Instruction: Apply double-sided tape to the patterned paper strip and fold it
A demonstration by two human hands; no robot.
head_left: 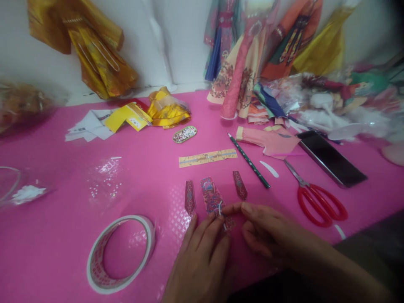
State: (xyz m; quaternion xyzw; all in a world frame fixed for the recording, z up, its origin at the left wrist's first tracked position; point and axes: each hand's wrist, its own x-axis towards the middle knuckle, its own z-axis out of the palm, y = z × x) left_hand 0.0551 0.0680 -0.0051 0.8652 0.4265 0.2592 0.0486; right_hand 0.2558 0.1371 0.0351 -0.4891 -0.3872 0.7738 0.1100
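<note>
A patterned pink-and-blue fabric strip (pixel 211 193) lies on the pink table in front of me, with a small white loop of cord (pixel 220 207) on its lower part. My left hand (pixel 202 252) rests flat over the strip's near end, fingers stretched out and fingertips close to the cord. From the right, my right hand (pixel 268 229) reaches in with its index fingertip at the cord; the thumb lies along that finger and nothing shows in its grasp. Dark red pointed pieces lie on either side, one at left (pixel 190 197) and one at right (pixel 240 185).
A tape roll (pixel 94 269) stands at left. Red-handled scissors (pixel 322 204), a phone (pixel 334 158) and a dark pencil (pixel 249 160) lie at right. Beyond are a beige strip (pixel 208 158), an oval glittery piece (pixel 184 134), yellow cards (pixel 129 117), and small dresses (pixel 101 54) along the wall.
</note>
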